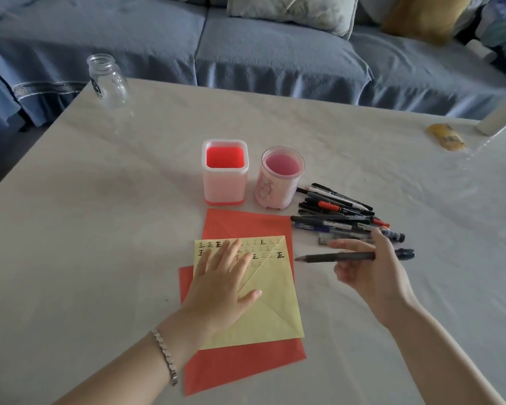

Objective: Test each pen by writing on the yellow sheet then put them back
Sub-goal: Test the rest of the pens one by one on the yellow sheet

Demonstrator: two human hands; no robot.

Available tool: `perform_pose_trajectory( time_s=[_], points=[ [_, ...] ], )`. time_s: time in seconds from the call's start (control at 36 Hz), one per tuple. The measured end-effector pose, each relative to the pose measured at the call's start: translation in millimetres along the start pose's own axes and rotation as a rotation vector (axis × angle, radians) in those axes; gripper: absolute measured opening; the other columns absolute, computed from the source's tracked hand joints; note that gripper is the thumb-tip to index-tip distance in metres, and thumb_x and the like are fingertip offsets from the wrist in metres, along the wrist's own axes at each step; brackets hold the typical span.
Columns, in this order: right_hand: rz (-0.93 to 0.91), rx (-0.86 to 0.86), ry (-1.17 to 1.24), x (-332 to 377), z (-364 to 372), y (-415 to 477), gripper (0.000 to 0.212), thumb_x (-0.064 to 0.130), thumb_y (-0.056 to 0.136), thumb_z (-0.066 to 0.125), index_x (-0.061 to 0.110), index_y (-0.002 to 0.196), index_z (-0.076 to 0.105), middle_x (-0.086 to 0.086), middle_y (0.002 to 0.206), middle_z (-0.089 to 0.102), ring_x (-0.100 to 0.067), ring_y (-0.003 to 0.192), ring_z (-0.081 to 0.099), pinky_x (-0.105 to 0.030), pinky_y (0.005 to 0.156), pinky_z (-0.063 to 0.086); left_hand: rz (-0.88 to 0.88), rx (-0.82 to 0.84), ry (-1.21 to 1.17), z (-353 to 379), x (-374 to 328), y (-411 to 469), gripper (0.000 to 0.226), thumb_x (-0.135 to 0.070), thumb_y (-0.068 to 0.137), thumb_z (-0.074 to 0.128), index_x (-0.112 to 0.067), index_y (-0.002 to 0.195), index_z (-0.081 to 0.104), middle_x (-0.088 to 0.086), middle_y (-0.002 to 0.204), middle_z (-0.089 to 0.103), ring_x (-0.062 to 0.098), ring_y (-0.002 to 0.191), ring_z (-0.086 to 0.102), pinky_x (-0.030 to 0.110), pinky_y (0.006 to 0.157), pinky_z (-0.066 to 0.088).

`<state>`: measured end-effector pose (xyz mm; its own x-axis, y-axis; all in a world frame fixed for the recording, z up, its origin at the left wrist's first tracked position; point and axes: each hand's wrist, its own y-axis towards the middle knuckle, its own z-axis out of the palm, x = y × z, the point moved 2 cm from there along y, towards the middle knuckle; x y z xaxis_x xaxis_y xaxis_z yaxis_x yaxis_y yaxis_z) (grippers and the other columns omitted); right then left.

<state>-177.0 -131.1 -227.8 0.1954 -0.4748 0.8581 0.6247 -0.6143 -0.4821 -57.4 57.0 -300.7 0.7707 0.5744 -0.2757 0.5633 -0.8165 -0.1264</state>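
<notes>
Yellow sheet (272, 311) lies flat under left hand (225, 283), fingers spread and pressing it; right hand (368, 273) pinches a dark pen (319, 257) level, tip toward the sheet, pen pile (333, 220) just beyond its fingers.

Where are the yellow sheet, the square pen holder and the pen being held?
yellow sheet (275, 314), head view, on its bare lower right part.
square pen holder (225, 187), head view, on its front wall.
held pen (324, 257), head view, on its barrel near the tip.
</notes>
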Motion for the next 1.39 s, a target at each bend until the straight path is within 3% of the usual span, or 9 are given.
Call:
perform_pose_trajectory(
  time_s=[0.14, 0.22, 0.25, 0.36, 0.47, 0.58, 0.78, 0.94, 1.39],
  points=[
    [0.101, -0.012, 0.071, -10, 0, 4, 0.060, 0.055, 0.093, 0.031, 0.009, 0.084, 0.068, -0.009, 0.063, 0.068, -0.016, 0.053, 0.062, -0.026, 0.055, 0.051, 0.075, -0.088, -0.063, 6, 2, 7, 0.086, -0.069, 0.075, 0.007, -0.025, 0.148, 0.016, -0.004, 0.156, 0.000, 0.005, 0.137, -0.016, 0.030, 0.112, -0.016],
    [-0.008, -0.044, -0.042, -15, 7, 6, 0.016, 0.024, 0.088, 0.057, 0.013, 0.077, 0.061, -0.004, 0.063, 0.063, -0.014, 0.054, 0.059, -0.022, 0.055, 0.051, 0.072, -0.073, -0.056, 12, 6, 8, 0.076, -0.068, 0.083, 0.023, -0.023, 0.143, 0.033, 0.000, 0.153, 0.020, 0.015, 0.141, 0.004, 0.034, 0.112, -0.005],
    [-0.071, -0.073, -0.102, -18, 10, 8, 0.015, 0.014, 0.085, 0.062, 0.014, 0.071, 0.056, -0.001, 0.057, 0.056, -0.014, 0.051, 0.053, -0.022, 0.055, 0.048, 0.063, -0.063, -0.046, 13, 7, 8, 0.072, -0.067, 0.085, 0.026, -0.023, 0.140, 0.038, 0.001, 0.151, 0.027, 0.018, 0.141, 0.012, 0.036, 0.111, 0.000],
    [-0.250, -0.149, -0.239, -27, 23, 15, 0.031, 0.002, 0.086, 0.055, 0.015, 0.063, 0.038, 0.011, 0.040, 0.036, -0.012, 0.042, 0.036, -0.024, 0.051, 0.030, 0.054, -0.103, -0.064, 18, 8, 7, 0.065, -0.067, 0.086, 0.031, -0.026, 0.136, 0.042, 0.000, 0.148, 0.034, 0.018, 0.140, 0.021, 0.040, 0.110, 0.008],
    [-0.271, -0.019, -0.216, -37, 42, 23, 0.017, 0.004, 0.094, 0.043, 0.009, 0.081, 0.054, 0.001, 0.052, 0.058, -0.016, 0.049, 0.056, -0.024, 0.052, 0.050, 0.058, -0.144, -0.085, 18, 9, 7, 0.064, -0.066, 0.085, 0.034, -0.028, 0.136, 0.039, -0.002, 0.149, 0.031, 0.016, 0.141, 0.016, 0.041, 0.111, 0.007],
    [-0.303, 0.028, -0.294, -44, 57, 33, 0.016, 0.005, 0.090, 0.053, 0.008, 0.078, 0.063, -0.005, 0.063, 0.066, -0.016, 0.058, 0.064, -0.024, 0.057, 0.054, 0.064, -0.158, -0.097, 19, 10, 8, 0.064, -0.065, 0.086, 0.033, -0.026, 0.136, 0.042, -0.002, 0.149, 0.032, 0.016, 0.141, 0.015, 0.042, 0.111, 0.007],
    [-0.428, -0.221, -0.368, -61, 65, 44, 0.039, 0.021, 0.080, 0.071, 0.011, 0.050, 0.049, 0.003, 0.035, 0.048, -0.007, 0.033, 0.042, -0.017, 0.039, 0.037, 0.045, -0.144, -0.133, 22, 12, 10, 0.066, -0.067, 0.082, 0.033, -0.029, 0.136, 0.044, -0.004, 0.151, 0.029, 0.013, 0.142, 0.010, 0.044, 0.112, 0.006],
    [-0.483, -0.366, -0.404, -82, 65, 47, 0.043, 0.004, 0.082, 0.061, 0.004, 0.046, 0.038, 0.009, 0.036, 0.036, -0.004, 0.041, 0.037, -0.019, 0.044, 0.031, 0.044, -0.174, -0.146, 22, 12, 12, 0.062, -0.068, 0.080, 0.036, -0.031, 0.128, 0.049, -0.002, 0.146, 0.039, 0.017, 0.139, 0.024, 0.046, 0.110, 0.012],
    [-0.589, -0.367, -0.522, -85, 67, 49, 0.032, 0.002, 0.079, 0.062, -0.003, 0.051, 0.047, -0.012, 0.045, 0.047, -0.018, 0.048, 0.045, -0.023, 0.047, 0.033, 0.048, -0.206, -0.135, 22, 12, 12, 0.065, -0.067, 0.078, 0.038, -0.028, 0.128, 0.051, -0.001, 0.146, 0.039, 0.019, 0.139, 0.026, 0.045, 0.110, 0.011]
  ],
)
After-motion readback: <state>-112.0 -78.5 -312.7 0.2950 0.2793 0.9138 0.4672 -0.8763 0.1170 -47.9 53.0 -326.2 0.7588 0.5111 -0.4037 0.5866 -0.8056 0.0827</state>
